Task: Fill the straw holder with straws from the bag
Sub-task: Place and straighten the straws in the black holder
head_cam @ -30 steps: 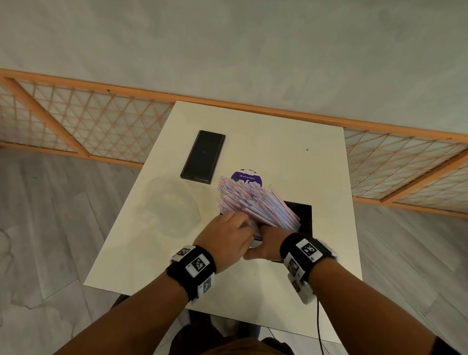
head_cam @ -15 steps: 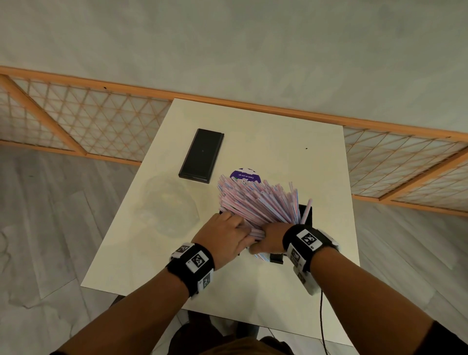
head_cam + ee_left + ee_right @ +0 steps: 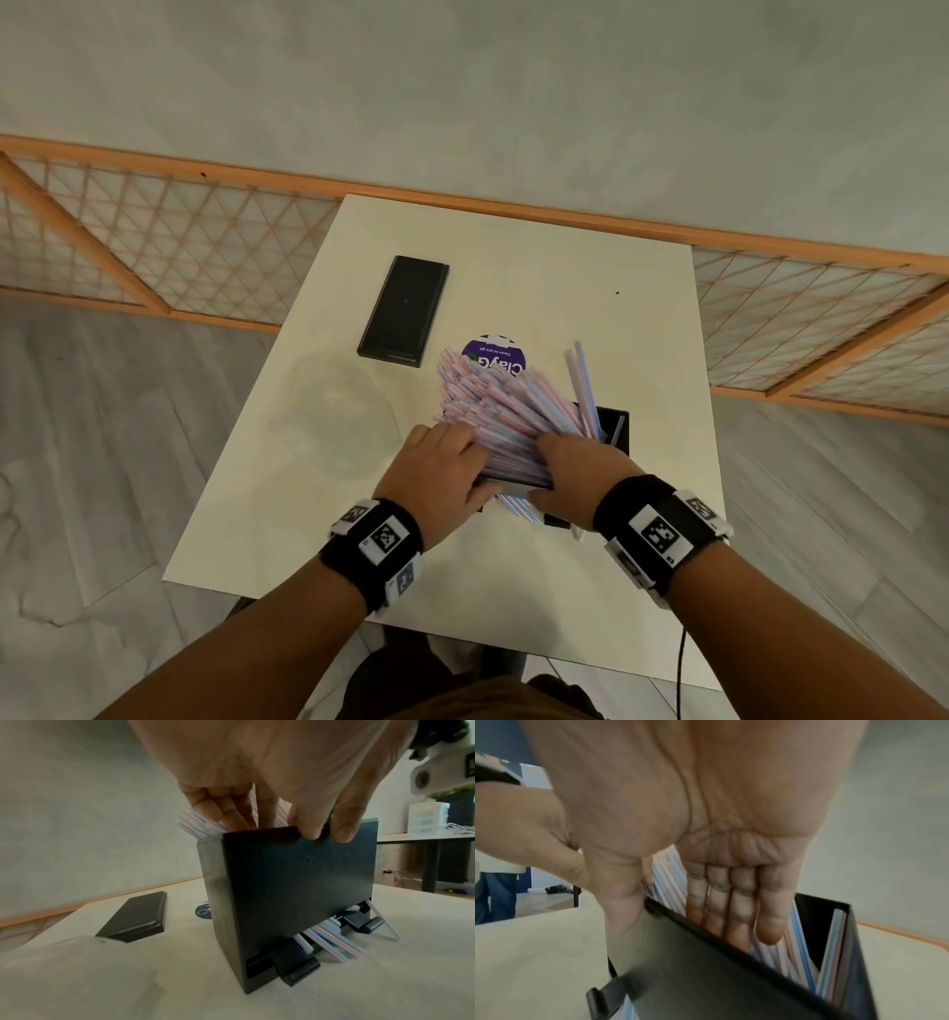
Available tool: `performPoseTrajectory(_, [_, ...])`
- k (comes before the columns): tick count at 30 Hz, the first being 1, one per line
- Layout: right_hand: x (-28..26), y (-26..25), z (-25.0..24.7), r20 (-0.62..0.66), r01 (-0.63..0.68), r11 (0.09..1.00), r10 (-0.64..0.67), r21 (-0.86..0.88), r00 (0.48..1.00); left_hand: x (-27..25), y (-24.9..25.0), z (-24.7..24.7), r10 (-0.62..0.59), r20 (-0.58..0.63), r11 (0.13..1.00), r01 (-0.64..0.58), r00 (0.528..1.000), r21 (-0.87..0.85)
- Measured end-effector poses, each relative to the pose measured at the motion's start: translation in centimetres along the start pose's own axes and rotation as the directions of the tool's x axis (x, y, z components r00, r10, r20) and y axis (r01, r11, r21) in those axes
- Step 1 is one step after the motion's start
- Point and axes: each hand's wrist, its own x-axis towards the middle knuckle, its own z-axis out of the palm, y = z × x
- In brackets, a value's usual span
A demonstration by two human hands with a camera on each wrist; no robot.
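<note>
A white table (image 3: 539, 591) stands by a grey wall with a wooden lattice rail (image 3: 154, 246). The black straw holder (image 3: 295, 882) sits near the table's right edge, stuffed with straws (image 3: 503, 406). The left hand (image 3: 436, 473) has fingers tucked among the straws, thumb on the holder's front. The right hand (image 3: 580, 467) has straight fingers (image 3: 734, 912) pressing the straws, thumb outside.

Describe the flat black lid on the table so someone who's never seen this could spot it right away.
Start at the white table against the wall. On its far left part, beyond the straw holder, lies the black lid. It is the only flat, long black slab lying down, with nothing on it and neither hand touching it.
</note>
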Motion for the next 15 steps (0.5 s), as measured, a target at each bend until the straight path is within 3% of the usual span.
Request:
performPoseTrajectory(3, [-0.7, -0.5, 0.2, -0.022, 0.02, 0.999, -0.02, 0.03, 1.0, -0.7, -0.4, -0.4, -0.023, -0.019, 1.0, 0.023, 1.0, -0.006])
performPoseTrajectory(8, [-3.3, -1.2, 0.2, -0.145, 0.066, 0.992, -0.05, 0.109, 0.988, -0.7, -0.6, -0.7, -0.069, 0.056, 0.995, 0.073, 0.996, -0.069])
performPoseTrajectory(12, [-6.3, 1.1, -0.3, -0.316, 0.019, 0.943, 0.093, 0.334, 0.944, -0.6, -0.7, -0.7, -0.123, 0.105, 0.98, 0.138, 0.987, -0.143])
performPoseTrajectory(15, [-6.8, 3.5, -0.7, -0.324, -0.095, 0.908, 0.241, 0.408, 0.915, -0.5, -0.6, -0.5, -0.149, 0.125, 0.973, 0.168, 0.981, -0.16])
